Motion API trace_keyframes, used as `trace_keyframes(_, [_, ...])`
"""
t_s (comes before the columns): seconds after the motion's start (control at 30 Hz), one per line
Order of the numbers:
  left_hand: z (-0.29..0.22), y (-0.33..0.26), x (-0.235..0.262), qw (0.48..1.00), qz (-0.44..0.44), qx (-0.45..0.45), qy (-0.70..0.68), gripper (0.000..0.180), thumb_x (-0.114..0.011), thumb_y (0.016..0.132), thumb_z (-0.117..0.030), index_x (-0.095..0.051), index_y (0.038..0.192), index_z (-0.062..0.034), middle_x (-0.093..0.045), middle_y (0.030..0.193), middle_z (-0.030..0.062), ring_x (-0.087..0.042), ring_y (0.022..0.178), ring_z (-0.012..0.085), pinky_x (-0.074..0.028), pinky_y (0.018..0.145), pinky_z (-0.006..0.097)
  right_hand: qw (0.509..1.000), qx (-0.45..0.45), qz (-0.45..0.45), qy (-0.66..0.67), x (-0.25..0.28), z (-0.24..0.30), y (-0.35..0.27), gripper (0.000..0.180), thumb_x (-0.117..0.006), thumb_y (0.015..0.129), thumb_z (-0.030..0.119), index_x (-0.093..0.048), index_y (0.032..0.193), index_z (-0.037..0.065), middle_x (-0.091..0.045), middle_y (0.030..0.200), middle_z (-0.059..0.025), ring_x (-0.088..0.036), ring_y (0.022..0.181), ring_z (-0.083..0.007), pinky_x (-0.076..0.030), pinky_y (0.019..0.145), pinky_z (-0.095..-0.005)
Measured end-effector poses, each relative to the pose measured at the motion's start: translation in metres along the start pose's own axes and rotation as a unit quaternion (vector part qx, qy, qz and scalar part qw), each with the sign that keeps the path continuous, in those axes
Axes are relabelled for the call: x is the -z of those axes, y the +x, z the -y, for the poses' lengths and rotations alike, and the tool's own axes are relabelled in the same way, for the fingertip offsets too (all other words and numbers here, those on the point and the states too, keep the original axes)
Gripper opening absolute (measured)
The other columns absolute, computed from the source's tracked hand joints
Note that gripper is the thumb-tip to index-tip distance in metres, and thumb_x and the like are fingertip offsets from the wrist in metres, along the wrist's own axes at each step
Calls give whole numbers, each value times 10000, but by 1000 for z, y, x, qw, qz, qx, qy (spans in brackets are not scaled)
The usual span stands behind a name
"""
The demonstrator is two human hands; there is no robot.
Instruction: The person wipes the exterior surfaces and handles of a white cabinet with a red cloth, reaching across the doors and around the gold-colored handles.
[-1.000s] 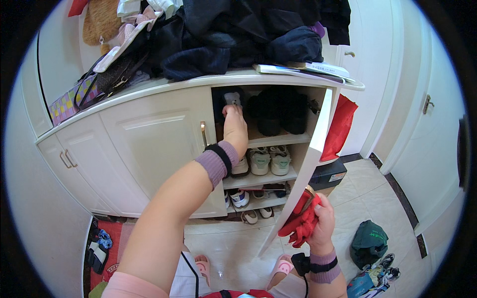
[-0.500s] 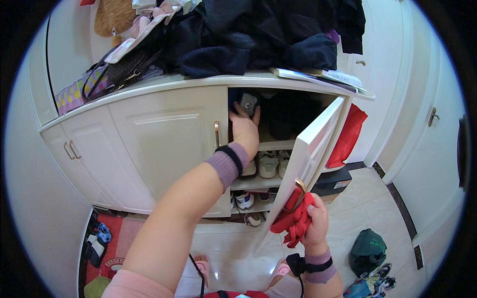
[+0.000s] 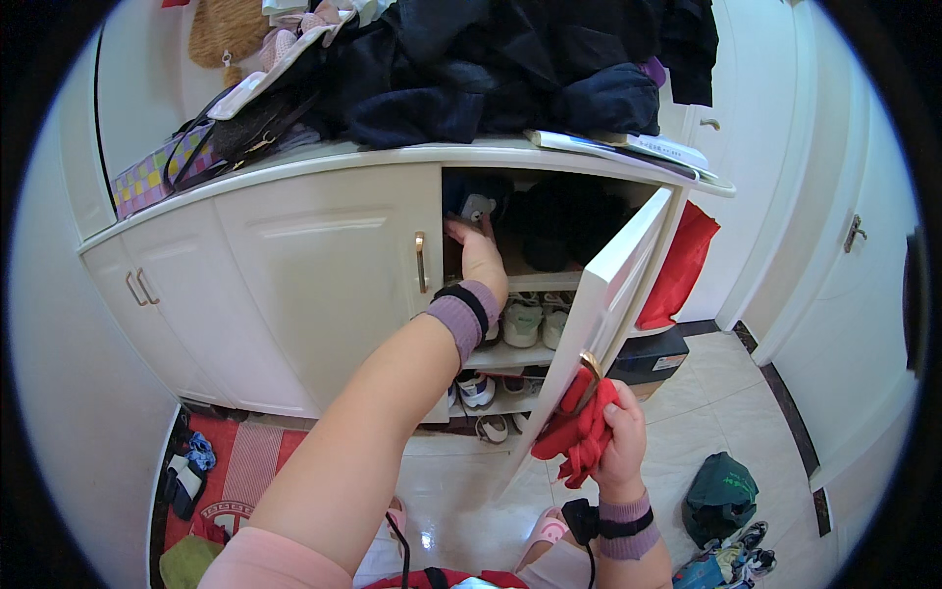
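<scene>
My left hand (image 3: pixel 473 245) reaches into the upper compartment of a white cabinet (image 3: pixel 329 265). Its fingers are apart, against a dark blue item with a grey bear-face patch (image 3: pixel 478 206); part of the fingers is hidden there. A dark, soft heap (image 3: pixel 559 221) lies to the right in the same compartment. My right hand (image 3: pixel 621 447) is closed round a bunched red cloth (image 3: pixel 581 437), just below the brass handle (image 3: pixel 590 371) of the cabinet door (image 3: pixel 599 314), which stands ajar. The cloth touches the handle.
Shoes (image 3: pixel 523 319) stand on the lower shelves. Dark clothes (image 3: pixel 491 79) are piled on the cabinet top, beside a black handbag (image 3: pixel 250 137) and papers (image 3: pixel 628 152). A red bag (image 3: pixel 680 265) and a dark box (image 3: pixel 653 355) are right of the cabinet. A green bag (image 3: pixel 721 499) lies on the floor.
The bear-face item has sunk lower and tilted back in the compartment, with my left hand slightly lower against it. My right hand keeps its hold on the red cloth.
</scene>
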State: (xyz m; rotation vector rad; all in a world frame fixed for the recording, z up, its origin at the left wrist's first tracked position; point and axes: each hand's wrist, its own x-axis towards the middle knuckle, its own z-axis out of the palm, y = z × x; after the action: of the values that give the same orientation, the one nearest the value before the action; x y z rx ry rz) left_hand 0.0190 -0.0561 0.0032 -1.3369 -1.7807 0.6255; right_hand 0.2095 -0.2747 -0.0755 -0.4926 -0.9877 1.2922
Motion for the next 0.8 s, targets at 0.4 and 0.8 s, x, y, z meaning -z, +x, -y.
trace_keyframes(0.4, [27,-64,-5,989,-127,-80,-9,686,-514,972,-338,-352,1536,18,-461,1521,215,-408,1413,413,-158,1168,660,1000,10,-1,6,0,-6,3,312,-442,943,93,-590,1178,-51,-671,1058,-100,-642,929,-164,-521,864,-298])
trace_keyframes(0.8, [17,-155,-104,813,-213,-18,-542,850,-673,833,-184,-259,1522,93,-308,1571,273,-268,1479,420,-207,1181,602,996,-62,67,-21,-21,-40,19,439,-447,1021,90,-446,1431,-66,-584,1360,-157,-589,1229,-234,-463,1069,-356])
